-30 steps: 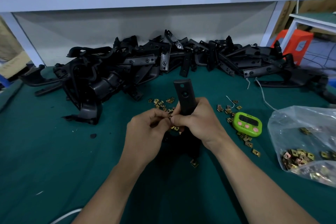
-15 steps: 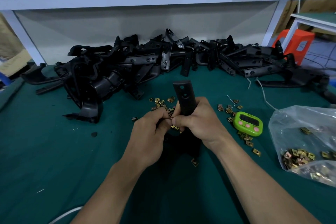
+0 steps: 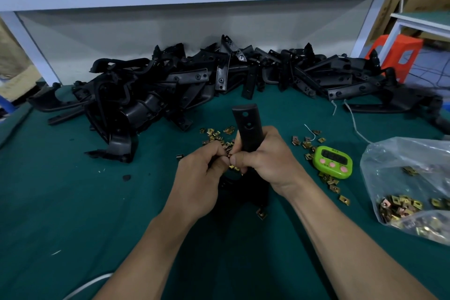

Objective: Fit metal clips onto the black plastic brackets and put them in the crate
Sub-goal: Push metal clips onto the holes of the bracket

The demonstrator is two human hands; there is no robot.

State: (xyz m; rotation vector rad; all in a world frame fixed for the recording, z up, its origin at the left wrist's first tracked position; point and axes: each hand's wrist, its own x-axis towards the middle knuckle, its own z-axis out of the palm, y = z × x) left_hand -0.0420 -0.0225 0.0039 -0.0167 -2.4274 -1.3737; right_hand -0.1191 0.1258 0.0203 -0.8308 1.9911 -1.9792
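Observation:
My right hand [image 3: 267, 161] grips a black plastic bracket [image 3: 248, 126] that stands upright over the green table, its two-holed end pointing away from me. My left hand [image 3: 202, 175] pinches a small brass metal clip [image 3: 229, 155] against the bracket's left edge, thumb to thumb with the right hand. The bracket's lower part is mostly hidden behind both hands. Loose brass clips [image 3: 214, 134] lie scattered just beyond my hands. No crate is in view.
A long pile of black brackets [image 3: 219, 80] runs along the back of the table. A green timer [image 3: 333, 161] sits to the right, with more clips [image 3: 306, 141] around it. A clear bag of clips [image 3: 409, 187] lies at the far right. An orange stool [image 3: 399, 53] stands beyond the table.
My hands and the bracket stay in nearly the same place. The fingers of my left hand have shifted slightly at the clip.

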